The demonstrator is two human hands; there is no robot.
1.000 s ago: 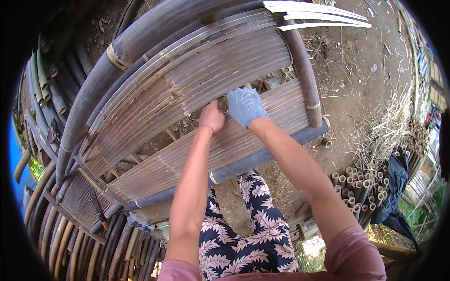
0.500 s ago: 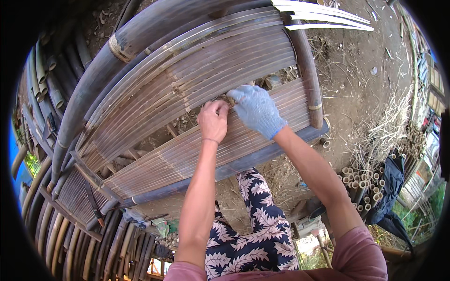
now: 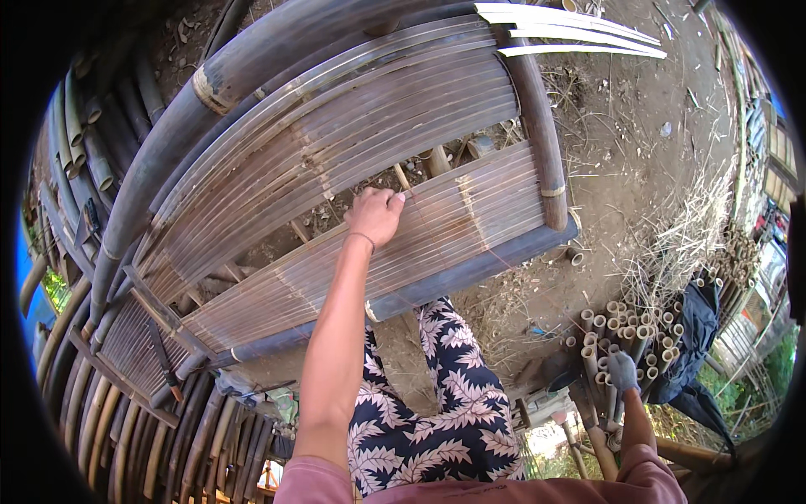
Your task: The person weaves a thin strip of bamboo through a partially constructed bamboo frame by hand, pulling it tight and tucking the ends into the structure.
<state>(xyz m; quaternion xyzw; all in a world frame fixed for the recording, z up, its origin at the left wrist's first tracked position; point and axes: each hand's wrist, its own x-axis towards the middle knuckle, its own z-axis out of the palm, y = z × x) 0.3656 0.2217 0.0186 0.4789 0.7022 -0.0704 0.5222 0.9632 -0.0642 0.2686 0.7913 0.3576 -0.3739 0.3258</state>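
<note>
My bare left hand [image 3: 375,216] rests on the edge of a slatted bamboo panel [image 3: 437,227], its fingers curled together at the gap between the panel's two sections. A small pale tip shows at its fingertips; what they hold is too small to make out. Faint reddish lines, perhaps thread, run from there across the slats. My right hand [image 3: 623,371], in a grey-blue knitted glove, is far to the right over a bundle of upright cut bamboo tubes [image 3: 590,339]. Its fingers are too small and blurred to read.
Thick dark bamboo poles [image 3: 180,126] frame the panel. Pale split strips [image 3: 579,38] lie over its far right corner. A knife-like tool [image 3: 164,361] lies at the lower left, above stacked poles [image 3: 193,437]. Dry shavings [image 3: 672,227] and a dark cloth [image 3: 693,344] are at the right.
My gloved right hand has left the panel's gap and moved right and nearer, over the tube bundle. My left hand stays at the gap, shifted slightly nearer.
</note>
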